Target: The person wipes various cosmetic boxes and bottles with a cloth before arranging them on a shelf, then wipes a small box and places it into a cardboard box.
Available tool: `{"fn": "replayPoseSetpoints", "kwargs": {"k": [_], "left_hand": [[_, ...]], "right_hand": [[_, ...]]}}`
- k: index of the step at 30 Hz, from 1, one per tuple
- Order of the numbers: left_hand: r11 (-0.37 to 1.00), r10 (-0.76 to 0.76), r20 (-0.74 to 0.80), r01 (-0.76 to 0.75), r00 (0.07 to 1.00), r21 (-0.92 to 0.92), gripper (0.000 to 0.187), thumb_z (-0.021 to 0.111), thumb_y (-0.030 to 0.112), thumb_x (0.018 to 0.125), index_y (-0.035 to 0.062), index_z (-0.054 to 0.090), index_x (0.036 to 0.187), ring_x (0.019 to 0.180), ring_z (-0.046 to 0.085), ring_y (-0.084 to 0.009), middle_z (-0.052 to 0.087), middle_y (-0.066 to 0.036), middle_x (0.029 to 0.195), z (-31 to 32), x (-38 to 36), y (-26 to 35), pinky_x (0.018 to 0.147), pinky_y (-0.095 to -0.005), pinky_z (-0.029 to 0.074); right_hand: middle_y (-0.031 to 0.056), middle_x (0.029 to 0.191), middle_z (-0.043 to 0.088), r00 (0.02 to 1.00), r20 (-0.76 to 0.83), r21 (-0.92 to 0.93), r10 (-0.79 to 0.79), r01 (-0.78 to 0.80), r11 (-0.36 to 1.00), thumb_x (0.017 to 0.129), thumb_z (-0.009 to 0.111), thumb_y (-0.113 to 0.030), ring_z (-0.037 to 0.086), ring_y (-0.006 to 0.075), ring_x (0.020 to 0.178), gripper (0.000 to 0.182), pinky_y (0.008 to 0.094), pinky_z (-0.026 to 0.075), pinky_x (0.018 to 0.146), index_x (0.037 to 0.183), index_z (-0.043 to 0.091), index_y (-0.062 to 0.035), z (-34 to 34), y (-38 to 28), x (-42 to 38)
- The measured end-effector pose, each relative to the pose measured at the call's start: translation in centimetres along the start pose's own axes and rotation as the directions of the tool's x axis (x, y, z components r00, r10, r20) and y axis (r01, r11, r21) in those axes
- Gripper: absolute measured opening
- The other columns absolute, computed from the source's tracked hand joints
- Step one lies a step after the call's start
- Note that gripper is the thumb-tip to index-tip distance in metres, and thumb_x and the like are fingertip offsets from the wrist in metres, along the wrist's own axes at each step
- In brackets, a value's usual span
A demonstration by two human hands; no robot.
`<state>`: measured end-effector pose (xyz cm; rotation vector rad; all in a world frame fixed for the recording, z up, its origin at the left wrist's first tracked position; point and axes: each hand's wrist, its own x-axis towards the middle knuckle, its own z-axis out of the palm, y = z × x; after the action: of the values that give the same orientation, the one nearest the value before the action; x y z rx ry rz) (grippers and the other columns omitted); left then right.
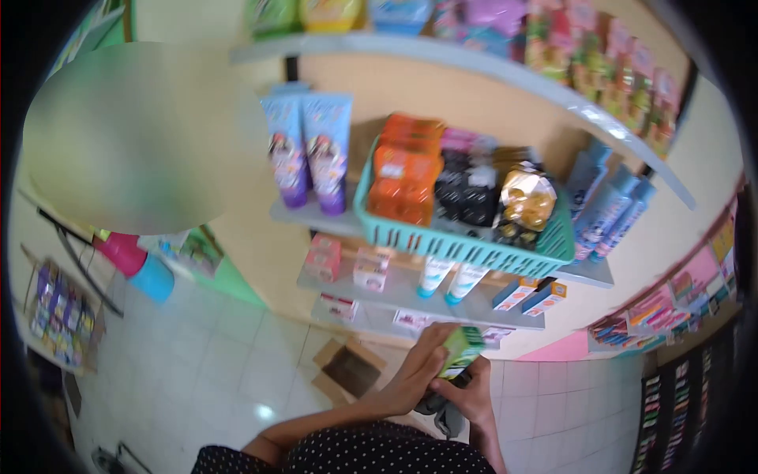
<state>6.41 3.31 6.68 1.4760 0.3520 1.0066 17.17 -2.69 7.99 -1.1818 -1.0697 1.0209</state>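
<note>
My left hand is closed around the side of a small green box, which is tilted. Just below the box, my right hand has its fingers bent around a dark grey cloth. The cloth hangs down beneath both hands, and part of it is hidden by the fingers. I cannot read the print on the box. Both hands are low in front of the shelves, near small boxes on the bottom shelf.
A teal basket of sachets stands on the middle shelf, between blue tubes and blue bottles. An open cardboard box lies on the tiled floor. Racks of goods line the right side. A blurred patch covers the upper left.
</note>
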Motion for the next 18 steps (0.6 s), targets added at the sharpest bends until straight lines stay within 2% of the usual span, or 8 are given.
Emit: {"fn": "replayPoseSetpoints", "kwargs": {"k": [2, 4, 7, 10, 13, 16, 17, 18], "left_hand": [[0.982, -0.09, -0.008, 0.087, 0.996, -0.17, 0.036, 0.028, 0.024, 0.089, -0.0018, 0.038, 0.111, 0.102, 0.036, -0.0215, 0.037, -0.012, 0.107, -0.6, -0.8, 0.2, 0.089, -0.0291, 0.026], [0.996, -0.094, 0.048, 0.093, 0.994, 0.006, 0.041, 0.027, 0.03, 0.09, -0.0013, 0.037, 0.115, 0.104, 0.034, -0.0156, 0.036, -0.01, 0.112, -2.0, -2.2, -1.0, 0.09, -0.0284, 0.026], [0.972, -0.231, -0.253, 0.236, 0.94, -0.012, 0.038, 0.03, 0.027, 0.09, -0.0003, 0.041, 0.113, 0.097, 0.042, -0.0156, 0.046, -0.009, 0.101, -4.5, -5.3, -5.3, 0.084, -0.0258, 0.031], [0.906, -0.387, -0.6, 0.411, 0.7, -0.105, 0.033, 0.038, 0.022, 0.087, 0.0022, 0.043, 0.113, 0.091, 0.047, -0.016, 0.052, -0.01, 0.094, -9.7, -10.3, -16.6, 0.078, -0.024, 0.036], [0.61, -0.343, -0.837, 0.779, 0.426, 0.146, 0.046, 0.051, 0.029, 0.077, 0.0029, 0.041, 0.113, 0.091, 0.05, -0.0272, 0.052, -0.016, 0.099, -16.0, -18.0, -30.1, 0.078, -0.0369, 0.039], [0.099, -0.527, -0.845, 0.994, 0.092, 0.047, 0.067, 0.055, 0.038, 0.071, 0.0045, 0.03, 0.122, 0.104, 0.043, -0.0337, 0.043, -0.019, 0.114, -19.1, -24.4, -41.2, 0.086, -0.0409, 0.036], [0.094, -0.534, -0.842, 0.995, 0.08, 0.035, 0.067, 0.055, 0.038, 0.071, 0.0045, 0.03, 0.122, 0.104, 0.043, -0.0337, 0.043, -0.019, 0.114, -19.4, -26.3, -44.5, 0.086, -0.0409, 0.036], [0.039, -0.616, -0.787, 0.997, -0.032, -0.071, 0.073, 0.055, 0.041, 0.071, 0.0041, 0.024, 0.125, 0.107, 0.039, -0.0357, 0.039, -0.019, 0.119, -19.7, -27.7, -47.6, 0.088, -0.0408, 0.034]], "right_hand": [[0.0068, 0.085, 0.057, 0.994, 0.051, 0.022, 0.093, -0.094, 0.995, 0.062, 0.068, -0.001, 0.054, 0.0107, 0.076, 0.034, 0.0243, 0.045, 0.069, 0.093, 0.052, 0.0032, 0.4, 1.1, -0.3], [0.0069, 0.084, 0.057, 0.978, 0.076, -0.035, 0.194, -0.192, 0.981, 0.062, 0.067, 0.0, 0.054, 0.0109, 0.076, 0.033, 0.0244, 0.045, 0.068, 0.09, 0.052, 0.004, 0.9, 2.1, -0.3], [0.0075, 0.083, 0.058, 0.928, 0.122, -0.064, 0.352, -0.347, 0.936, 0.063, 0.065, -0.003, 0.055, 0.0124, 0.075, 0.03, 0.0251, 0.046, 0.068, 0.09, 0.053, 0.004, 2.2, 5.8, -0.7], [0.0092, 0.081, 0.058, 0.882, 0.163, -0.077, 0.442, -0.435, 0.897, 0.065, 0.063, -0.006, 0.056, 0.0137, 0.073, 0.029, 0.0249, 0.046, 0.066, 0.09, 0.052, 0.0044, 2.6, 11.5, -1.5], [0.0102, 0.082, 0.058, 0.768, 0.256, -0.206, 0.587, -0.55, 0.81, 0.065, 0.063, -0.005, 0.056, 0.0135, 0.072, 0.03, 0.0247, 0.046, 0.066, 0.091, 0.051, 0.0051, 2.2, 19.2, -1.5], [0.0095, 0.081, 0.058, 0.724, 0.176, -0.213, 0.667, -0.633, 0.744, 0.065, 0.061, -0.004, 0.056, 0.0134, 0.071, 0.028, 0.0249, 0.045, 0.066, 0.09, 0.052, 0.0046, 1.5, 27.6, -1.7], [0.0091, 0.08, 0.058, 0.724, 0.184, -0.209, 0.665, -0.632, 0.746, 0.065, 0.061, -0.004, 0.056, 0.0132, 0.07, 0.026, 0.0249, 0.045, 0.065, 0.089, 0.053, 0.0044, 1.1, 29.9, -2.0], [0.0087, 0.08, 0.058, 0.726, 0.189, -0.21, 0.661, -0.627, 0.75, 0.065, 0.061, -0.004, 0.055, 0.013, 0.07, 0.025, 0.0249, 0.044, 0.065, 0.087, 0.053, 0.0041, 0.6, 32.2, -1.9]]}}
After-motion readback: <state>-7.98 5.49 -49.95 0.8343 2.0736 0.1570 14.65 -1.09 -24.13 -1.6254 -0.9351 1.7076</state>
